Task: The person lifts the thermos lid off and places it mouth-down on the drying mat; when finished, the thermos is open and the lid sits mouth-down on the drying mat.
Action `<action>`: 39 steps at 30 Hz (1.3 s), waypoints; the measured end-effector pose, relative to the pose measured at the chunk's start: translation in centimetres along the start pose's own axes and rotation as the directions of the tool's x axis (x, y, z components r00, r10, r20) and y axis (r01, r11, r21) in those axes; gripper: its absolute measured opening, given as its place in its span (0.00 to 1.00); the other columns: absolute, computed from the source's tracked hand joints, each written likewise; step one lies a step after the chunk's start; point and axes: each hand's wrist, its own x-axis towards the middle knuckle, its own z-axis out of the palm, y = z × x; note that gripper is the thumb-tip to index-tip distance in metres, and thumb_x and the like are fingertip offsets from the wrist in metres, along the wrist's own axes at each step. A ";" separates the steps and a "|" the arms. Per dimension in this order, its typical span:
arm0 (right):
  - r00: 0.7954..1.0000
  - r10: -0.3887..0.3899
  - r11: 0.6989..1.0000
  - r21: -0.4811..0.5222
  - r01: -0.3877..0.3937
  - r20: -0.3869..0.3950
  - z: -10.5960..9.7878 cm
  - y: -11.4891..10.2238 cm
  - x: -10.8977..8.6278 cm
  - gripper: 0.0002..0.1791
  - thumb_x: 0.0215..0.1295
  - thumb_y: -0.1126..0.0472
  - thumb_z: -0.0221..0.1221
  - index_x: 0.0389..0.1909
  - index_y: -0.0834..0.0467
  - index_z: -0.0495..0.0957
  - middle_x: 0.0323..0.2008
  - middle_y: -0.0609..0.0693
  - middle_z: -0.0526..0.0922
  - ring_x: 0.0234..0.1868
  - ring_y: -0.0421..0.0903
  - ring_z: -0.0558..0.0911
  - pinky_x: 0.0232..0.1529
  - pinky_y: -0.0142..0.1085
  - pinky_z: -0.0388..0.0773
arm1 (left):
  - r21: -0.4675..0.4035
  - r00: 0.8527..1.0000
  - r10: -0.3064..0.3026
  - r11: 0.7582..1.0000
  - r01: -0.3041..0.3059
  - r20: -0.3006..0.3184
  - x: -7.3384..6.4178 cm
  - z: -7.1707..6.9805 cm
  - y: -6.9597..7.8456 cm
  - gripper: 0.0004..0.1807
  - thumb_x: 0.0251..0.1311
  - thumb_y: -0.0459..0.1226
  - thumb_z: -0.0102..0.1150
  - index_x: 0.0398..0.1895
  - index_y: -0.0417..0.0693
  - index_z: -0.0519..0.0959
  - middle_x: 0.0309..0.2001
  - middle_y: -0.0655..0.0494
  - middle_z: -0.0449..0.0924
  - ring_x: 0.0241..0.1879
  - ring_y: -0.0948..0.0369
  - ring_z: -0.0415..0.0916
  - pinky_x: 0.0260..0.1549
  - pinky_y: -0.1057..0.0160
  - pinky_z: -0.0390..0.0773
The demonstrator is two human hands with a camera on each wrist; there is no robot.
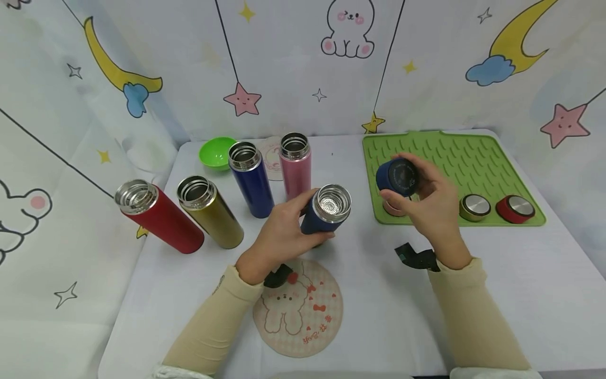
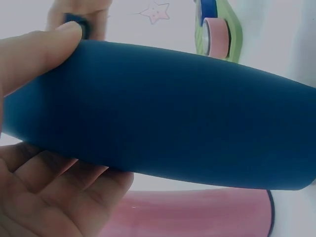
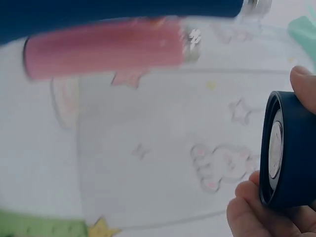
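My left hand (image 1: 280, 227) grips a dark blue thermos bottle (image 2: 168, 118) round its upper body, thumb on one side and fingers on the other. Its steel mouth (image 1: 333, 204) is uncapped and tilts toward the head camera, with a perforated strainer inside. In my right hand (image 1: 436, 202) is a dark blue lid (image 3: 296, 150), pinched between thumb and fingers, apart from the bottle. This lid is above the near left part of a green mat (image 1: 426, 152). Partly hidden beneath it is a pink lid (image 2: 217, 38), with a blue lid (image 2: 207, 10) beside that one.
Uncapped red (image 1: 165, 223), gold (image 1: 213, 218), blue (image 1: 253, 187) and pink (image 1: 296, 173) bottles stand at left and centre. A gold lid (image 1: 475, 206) and a red lid (image 1: 516, 209) sit on the mat. Also present are a green bowl (image 1: 216, 153) and a round rabbit mat (image 1: 303, 337).
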 end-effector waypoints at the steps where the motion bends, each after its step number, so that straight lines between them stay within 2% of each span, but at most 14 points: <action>1: 0.999 0.031 0.999 -0.035 -0.031 -0.011 -0.5 0.7 0.1 0.39 0.49 0.77 0.75 0.66 0.61 0.78 0.61 0.49 0.85 0.56 0.37 0.85 0.54 0.22 0.82 | -0.015 1.000 -0.014 1.000 0.014 -0.005 0.0 0.0 -0.1 0.44 0.49 0.41 0.83 0.70 0.47 0.72 0.62 0.52 0.83 0.61 0.58 0.83 0.62 0.58 0.83; 4: 0.991 0.125 0.977 -0.166 -0.131 -0.047 -2.2 2.6 0.5 0.38 0.54 0.70 0.76 0.68 0.54 0.77 0.61 0.43 0.83 0.53 0.31 0.84 0.49 0.17 0.80 | -0.052 0.999 -0.041 0.998 0.040 -0.022 -0.2 0.0 -0.5 0.43 0.49 0.40 0.83 0.70 0.47 0.72 0.62 0.53 0.83 0.63 0.57 0.82 0.61 0.56 0.84; 8: 0.970 0.232 0.931 -0.272 -0.245 -0.080 -4.8 5.3 1.3 0.38 0.58 0.61 0.76 0.71 0.46 0.74 0.64 0.46 0.81 0.53 0.26 0.80 0.48 0.14 0.77 | -0.089 0.997 -0.056 0.995 0.051 -0.047 -0.2 0.0 -1.0 0.44 0.49 0.40 0.84 0.71 0.49 0.72 0.63 0.53 0.83 0.63 0.56 0.82 0.59 0.53 0.84; 10: 0.958 0.272 0.913 -0.288 -0.288 -0.094 -6.2 6.7 1.8 0.38 0.60 0.59 0.75 0.72 0.45 0.73 0.64 0.47 0.80 0.54 0.25 0.79 0.50 0.13 0.76 | -0.099 0.996 -0.064 0.993 0.058 -0.060 -0.2 -0.1 -1.1 0.44 0.49 0.40 0.83 0.71 0.49 0.72 0.63 0.53 0.83 0.63 0.56 0.82 0.59 0.53 0.85; 14: 0.928 0.348 0.862 -0.344 -0.373 -0.134 -8.7 9.2 2.8 0.39 0.62 0.54 0.74 0.74 0.48 0.70 0.63 0.47 0.78 0.53 0.23 0.77 0.48 0.13 0.74 | -0.108 0.993 -0.089 0.991 0.080 -0.077 -0.2 -0.2 -1.4 0.44 0.49 0.40 0.83 0.71 0.50 0.71 0.63 0.53 0.83 0.63 0.56 0.82 0.60 0.53 0.84; 16: 0.910 0.386 0.816 -0.403 -0.414 -0.153 -9.9 10.2 3.3 0.40 0.63 0.49 0.72 0.75 0.50 0.69 0.65 0.52 0.78 0.54 0.27 0.77 0.47 0.15 0.73 | -0.114 0.992 -0.097 0.990 0.087 -0.085 -0.2 -0.2 -1.5 0.44 0.49 0.40 0.83 0.71 0.49 0.71 0.62 0.52 0.84 0.63 0.56 0.82 0.60 0.53 0.84; 20: 0.872 0.462 0.714 -0.517 -0.472 -0.159 -12.2 12.1 3.8 0.46 0.65 0.39 0.67 0.79 0.53 0.62 0.72 0.63 0.72 0.62 0.48 0.76 0.49 0.27 0.72 | -0.120 0.990 -0.103 0.989 0.091 -0.095 -0.4 -0.1 -1.7 0.44 0.49 0.39 0.83 0.70 0.48 0.72 0.62 0.50 0.84 0.63 0.55 0.82 0.59 0.52 0.84; 21: 0.866 0.472 0.692 -0.541 -0.478 -0.162 -12.8 12.5 3.9 0.48 0.65 0.38 0.66 0.80 0.53 0.61 0.73 0.65 0.71 0.63 0.53 0.75 0.49 0.30 0.71 | -0.122 0.990 -0.104 0.988 0.092 -0.095 -0.4 -0.1 -1.8 0.44 0.49 0.39 0.83 0.70 0.48 0.72 0.62 0.50 0.84 0.63 0.55 0.82 0.59 0.52 0.84; 23: 0.858 0.488 0.667 -0.567 -0.484 -0.158 -13.8 13.2 4.0 0.49 0.67 0.37 0.64 0.81 0.55 0.59 0.74 0.67 0.69 0.65 0.61 0.73 0.50 0.36 0.71 | -0.126 0.990 -0.109 0.987 0.097 -0.093 -0.5 -0.1 -1.8 0.43 0.50 0.40 0.83 0.70 0.48 0.71 0.63 0.50 0.84 0.64 0.54 0.82 0.59 0.50 0.84; 27: 0.859 0.492 0.650 -0.596 -0.472 -0.143 -15.5 14.3 4.4 0.48 0.68 0.38 0.62 0.80 0.61 0.59 0.72 0.72 0.68 0.66 0.68 0.71 0.57 0.53 0.73 | -0.130 0.985 -0.140 0.983 0.126 -0.101 -0.7 -0.1 -1.7 0.43 0.51 0.40 0.82 0.70 0.47 0.71 0.63 0.49 0.84 0.63 0.52 0.82 0.59 0.50 0.84; 30: 0.845 0.523 0.627 -0.623 -0.468 -0.109 -16.5 14.9 4.7 0.50 0.70 0.38 0.60 0.79 0.66 0.56 0.71 0.77 0.65 0.67 0.72 0.69 0.65 0.66 0.69 | -0.132 0.979 -0.172 0.979 0.158 -0.109 -0.7 -0.2 -1.7 0.43 0.51 0.41 0.82 0.70 0.47 0.71 0.63 0.49 0.83 0.63 0.51 0.83 0.60 0.50 0.83; 35: 0.803 0.593 0.551 -0.697 -0.459 -0.059 -18.0 15.5 5.2 0.53 0.72 0.36 0.56 0.79 0.71 0.50 0.69 0.82 0.62 0.67 0.78 0.65 0.66 0.72 0.65 | -0.150 0.974 -0.196 0.973 0.178 -0.114 -0.6 -0.1 -1.7 0.43 0.51 0.42 0.82 0.71 0.47 0.71 0.64 0.50 0.83 0.64 0.51 0.82 0.60 0.51 0.83; 39: 0.789 0.613 0.527 -0.723 -0.446 -0.040 -18.5 15.6 5.3 0.53 0.73 0.36 0.56 0.78 0.74 0.50 0.67 0.84 0.61 0.66 0.80 0.64 0.65 0.72 0.64 | -0.161 0.973 -0.200 0.970 0.181 -0.114 -0.5 -0.1 -1.5 0.43 0.51 0.41 0.82 0.71 0.48 0.71 0.63 0.50 0.83 0.64 0.52 0.82 0.61 0.51 0.83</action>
